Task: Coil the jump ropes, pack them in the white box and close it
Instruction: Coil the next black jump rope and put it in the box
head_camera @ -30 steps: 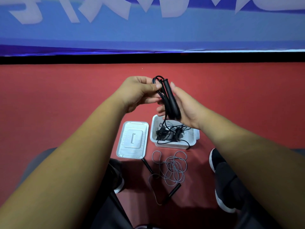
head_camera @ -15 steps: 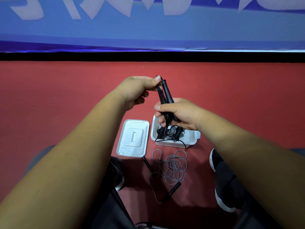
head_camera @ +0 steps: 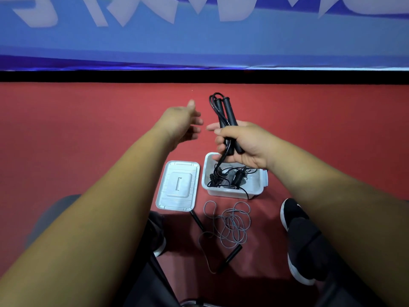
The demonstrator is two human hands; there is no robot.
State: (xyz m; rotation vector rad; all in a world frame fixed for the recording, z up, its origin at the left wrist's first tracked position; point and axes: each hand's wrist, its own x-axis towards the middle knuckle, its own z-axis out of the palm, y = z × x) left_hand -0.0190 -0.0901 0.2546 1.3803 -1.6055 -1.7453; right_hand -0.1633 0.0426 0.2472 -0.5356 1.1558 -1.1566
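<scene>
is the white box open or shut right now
Open. The lid lies on the floor beside the white box, and black rope shows inside.

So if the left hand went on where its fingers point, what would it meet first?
Probably the fingers of the right hand, curled round the black rope handles; the open left hand points at them, depth unclear.

Beyond the left hand (head_camera: 183, 122) and the right hand (head_camera: 245, 142), a red floor (head_camera: 88, 120) runs up to a black strip (head_camera: 199, 76). Above the strip hangs a blue banner (head_camera: 199, 45) with large white shapes. Below the right hand sits a black shoe (head_camera: 296, 220) with a white sole. A second shoe (head_camera: 158, 240) sits below the left hand, partly hidden by the forearm.
</scene>
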